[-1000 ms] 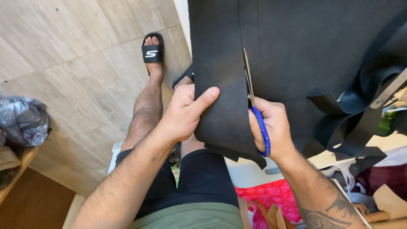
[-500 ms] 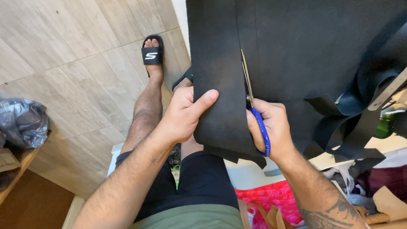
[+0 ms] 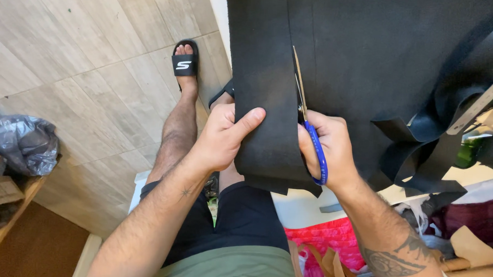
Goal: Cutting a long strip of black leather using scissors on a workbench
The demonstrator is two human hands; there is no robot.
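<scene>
A large black sheet of material [image 3: 380, 56] hangs over the table edge. My left hand [image 3: 224, 138] pinches the narrow strip [image 3: 262, 90] at the sheet's left side, thumb on top. My right hand [image 3: 328, 149] grips blue-handled scissors [image 3: 307, 119], whose blades point up along the cut line between the strip and the rest of the sheet. The strip's ragged lower end [image 3: 280, 180] hangs just below both hands.
My legs, in black shorts and a black slide sandal [image 3: 185, 60], rest on a wood-look tiled floor [image 3: 85, 56]. A metal ruler [image 3: 480, 105] and black offcuts [image 3: 420, 155] lie at the right. A grey plastic bag [image 3: 22, 144] sits at the left, a pink bag [image 3: 330, 240] below the table.
The scissors have advanced slightly up the cut line and the blades have closed a little. Both hands keep their hold on the strip and the scissors.
</scene>
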